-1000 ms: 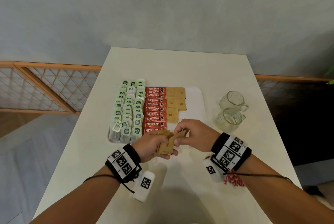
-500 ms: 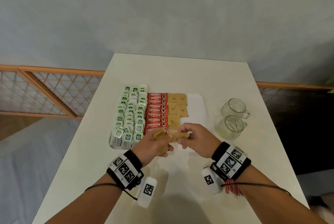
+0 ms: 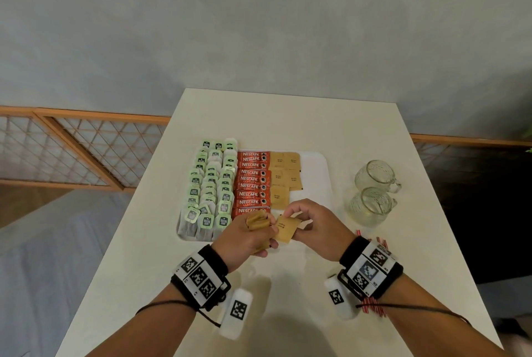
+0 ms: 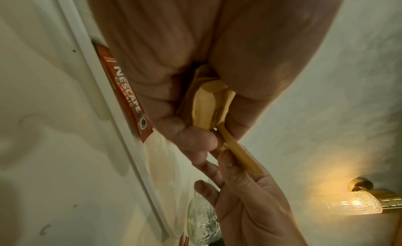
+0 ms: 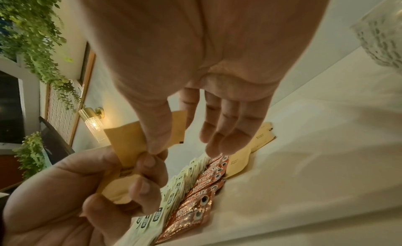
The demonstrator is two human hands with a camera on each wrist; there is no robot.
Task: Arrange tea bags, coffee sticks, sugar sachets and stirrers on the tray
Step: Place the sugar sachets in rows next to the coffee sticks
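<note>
Over the near edge of the white tray [image 3: 316, 166], the left hand [image 3: 244, 237] grips a bundle of brown sugar sachets [image 3: 257, 221], fingers curled round it; just beside it the right hand [image 3: 316, 227] pinches one sugar sachet [image 3: 285, 230] between thumb and forefinger, its other fingers loose; beyond the grip lie rows of tea bags [image 3: 211, 184], coffee sticks [image 3: 252, 181] and laid sachets [image 3: 285, 175]; red-striped stirrers [image 3: 374, 306] lie under the right wrist.

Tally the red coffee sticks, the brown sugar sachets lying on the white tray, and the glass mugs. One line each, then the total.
Red Nescafe coffee sticks: 9
Brown paper sugar sachets lying on the white tray: 5
Clear glass mugs: 2
Total: 16
Left out: one sachet pinched by the right hand, a bundle gripped by the left hand.
</note>
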